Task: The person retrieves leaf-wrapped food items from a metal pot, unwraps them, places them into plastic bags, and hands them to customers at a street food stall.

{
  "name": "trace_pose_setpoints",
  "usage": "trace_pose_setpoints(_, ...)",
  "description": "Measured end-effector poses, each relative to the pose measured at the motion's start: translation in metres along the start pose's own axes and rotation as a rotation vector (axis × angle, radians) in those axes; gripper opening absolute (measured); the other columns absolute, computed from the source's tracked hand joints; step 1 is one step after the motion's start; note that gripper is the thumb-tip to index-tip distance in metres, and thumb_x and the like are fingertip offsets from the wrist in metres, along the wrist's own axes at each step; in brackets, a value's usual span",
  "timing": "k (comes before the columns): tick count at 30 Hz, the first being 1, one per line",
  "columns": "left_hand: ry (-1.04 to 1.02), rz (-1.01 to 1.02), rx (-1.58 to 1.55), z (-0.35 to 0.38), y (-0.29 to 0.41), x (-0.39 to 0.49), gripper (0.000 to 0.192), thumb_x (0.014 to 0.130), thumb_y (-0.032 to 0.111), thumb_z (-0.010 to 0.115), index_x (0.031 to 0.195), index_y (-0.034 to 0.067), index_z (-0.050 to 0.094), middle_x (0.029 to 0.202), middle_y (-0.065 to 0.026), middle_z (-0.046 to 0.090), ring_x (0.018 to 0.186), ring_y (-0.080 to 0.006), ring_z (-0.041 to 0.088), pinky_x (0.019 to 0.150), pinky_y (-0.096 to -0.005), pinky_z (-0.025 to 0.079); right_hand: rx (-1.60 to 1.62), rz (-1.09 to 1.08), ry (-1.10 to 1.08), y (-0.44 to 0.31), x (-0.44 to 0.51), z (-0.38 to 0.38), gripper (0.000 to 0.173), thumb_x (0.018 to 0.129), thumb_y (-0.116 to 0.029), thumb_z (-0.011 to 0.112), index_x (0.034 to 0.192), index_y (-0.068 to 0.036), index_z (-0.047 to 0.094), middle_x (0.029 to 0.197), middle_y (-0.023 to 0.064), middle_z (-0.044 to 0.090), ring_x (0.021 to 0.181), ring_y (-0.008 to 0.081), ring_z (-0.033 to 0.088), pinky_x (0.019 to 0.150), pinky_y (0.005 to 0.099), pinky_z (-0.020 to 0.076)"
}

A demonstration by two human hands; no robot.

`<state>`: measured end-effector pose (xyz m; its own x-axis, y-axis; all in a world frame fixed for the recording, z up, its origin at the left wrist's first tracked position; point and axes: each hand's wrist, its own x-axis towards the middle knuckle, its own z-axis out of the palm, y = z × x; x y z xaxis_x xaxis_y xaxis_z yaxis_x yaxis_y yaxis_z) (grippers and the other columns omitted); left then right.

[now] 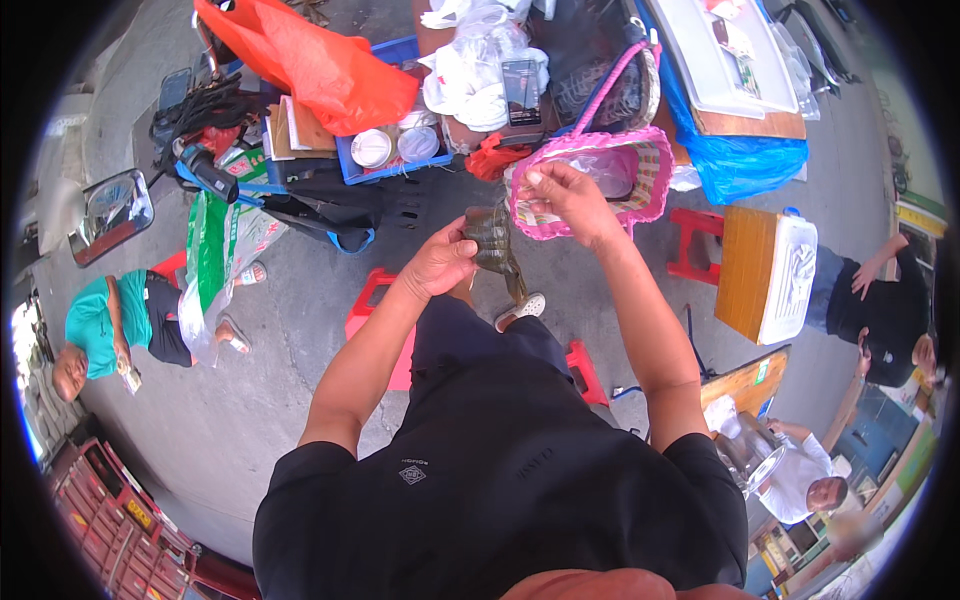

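Note:
In the head view my left hand [444,259] grips the left edge of a dark green leaf-wrapped bundle [489,238], which looks like a zongzi bound in several turns. Its tail of leaf hangs toward my shoes. My right hand [568,201] is raised in front of a pink-rimmed woven basket [651,196], with thumb and forefinger drawn together. Whether a thin string lies between those fingertips is too fine to tell. Clear plastic [600,172] shows inside the basket, partly behind my right hand.
Ahead are a blue crate [390,169] with lidded tubs, an orange-red plastic bag [322,67], a phone [521,91] and a motorbike mirror [112,214]. Red stools [375,330] stand near my legs. A seated person [109,322] is left; two more people are at the right.

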<state>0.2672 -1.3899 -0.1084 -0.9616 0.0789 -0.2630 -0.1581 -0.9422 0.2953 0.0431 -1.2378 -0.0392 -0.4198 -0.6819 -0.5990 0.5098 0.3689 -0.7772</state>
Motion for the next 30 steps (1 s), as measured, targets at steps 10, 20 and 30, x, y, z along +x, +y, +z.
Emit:
trace_pose_setpoints(10, -0.21, -0.332, 0.311, 0.088, -0.084, 0.124, 0.066, 0.099, 0.025, 0.075, 0.154, 0.006, 0.045, 0.141, -0.0083, 0.061, 0.132, -0.0229, 0.06, 0.115, -0.0449, 0.045, 0.509, -0.02, 0.202, 0.11, -0.176, -0.063, 0.044, 0.096, -0.017, 0.079, 0.128, -0.004, 0.052, 0.106, 0.0055, 0.07, 0.089, 0.0173, 0.071, 0.077, 0.0319, 0.0568)
trace_pose_setpoints(20, -0.28, -0.659, 0.331, 0.155, -0.265, 0.168, 0.067, 0.095, 0.023, 0.079, 0.152, 0.009, 0.047, 0.137, -0.0077, 0.062, 0.132, -0.0233, 0.059, 0.113, -0.0429, 0.047, 0.431, -0.178, 0.581, 0.169, -0.335, -0.153, 0.026, 0.097, -0.019, 0.079, 0.112, -0.003, 0.066, 0.088, -0.0014, 0.068, 0.075, 0.0069, 0.061, 0.068, 0.0236, 0.0495)
trace_pose_setpoints(30, -0.661, -0.455, 1.519, 0.212, -0.368, 0.21, 0.073, 0.079, 0.016, 0.088, 0.142, 0.002, 0.053, 0.129, -0.0109, 0.063, 0.12, -0.0269, 0.064, 0.102, -0.0374, 0.052, -0.495, 0.051, 1.638, 0.227, -0.439, -0.255, 0.058, 0.086, -0.031, 0.089, 0.123, 0.002, 0.059, 0.094, 0.0177, 0.075, 0.086, 0.0325, 0.074, 0.077, 0.0401, 0.0569)
